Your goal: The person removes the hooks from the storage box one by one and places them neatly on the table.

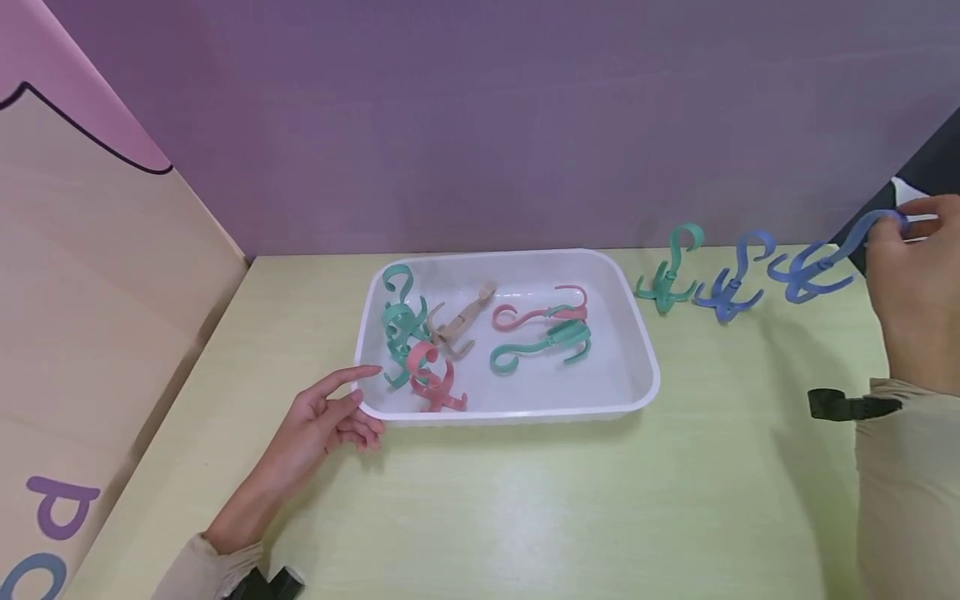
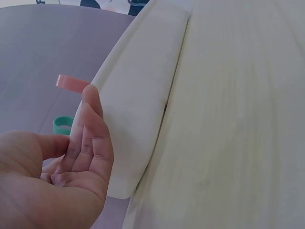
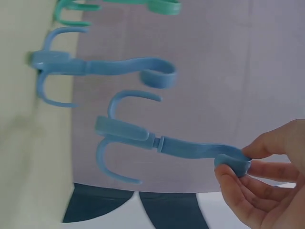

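Note:
At the far right, my right hand (image 1: 918, 283) pinches the curled top of a blue multi-pronged hanging hook (image 3: 190, 148) between thumb and fingers. That hook leans, its prongs pointing toward the table's left side; whether they touch the table I cannot tell. Just left of it stand another blue hook (image 1: 725, 292) and a green hook (image 1: 666, 283), curls upward. My left hand (image 1: 322, 417) touches the near left corner of a white tray (image 1: 517, 412), index finger and thumb extended at the rim. Inside lie green hooks (image 1: 555, 337), pink hooks (image 1: 438, 392) and a beige hook (image 1: 461, 321).
The pale table (image 1: 525, 508) runs back to a purple wall (image 1: 480, 125). A printed panel (image 1: 97, 292) rises along the left side. Dark and white shapes (image 3: 167, 207) show on the surface beyond the right end.

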Motion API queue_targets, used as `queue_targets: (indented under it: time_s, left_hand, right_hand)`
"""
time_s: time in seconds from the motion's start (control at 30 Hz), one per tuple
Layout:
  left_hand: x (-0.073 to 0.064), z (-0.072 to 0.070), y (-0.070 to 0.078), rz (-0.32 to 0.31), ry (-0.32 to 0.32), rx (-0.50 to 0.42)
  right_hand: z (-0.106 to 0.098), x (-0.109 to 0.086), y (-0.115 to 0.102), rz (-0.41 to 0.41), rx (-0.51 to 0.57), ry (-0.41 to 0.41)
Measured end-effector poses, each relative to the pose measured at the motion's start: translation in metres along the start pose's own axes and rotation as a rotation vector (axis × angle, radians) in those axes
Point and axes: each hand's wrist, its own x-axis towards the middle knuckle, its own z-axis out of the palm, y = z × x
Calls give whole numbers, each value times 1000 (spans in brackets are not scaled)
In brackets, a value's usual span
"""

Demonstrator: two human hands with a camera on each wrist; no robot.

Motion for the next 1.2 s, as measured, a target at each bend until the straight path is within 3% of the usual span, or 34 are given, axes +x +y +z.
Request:
queue_targets:
  time_s: [0.1, 0.3, 0.57, 0.87, 1.2]
  left_hand:
    - [0, 0, 0, -3, -2, -2]
    - [0, 1, 1, -6, 1, 8]
    - [1, 1, 2, -1, -3, 14]
    - [2, 2, 3, -8, -3, 20]
    - [0, 0, 2, -11, 6, 11]
  right_hand:
    - [7, 5, 8, -24, -34, -63]
    - [19, 12, 18, -93, -40, -74]
    - [31, 15, 24, -187, -2, 15]
    - [49, 18, 35, -159, -4, 36]
    - [42, 10, 20, -261, 25, 114]
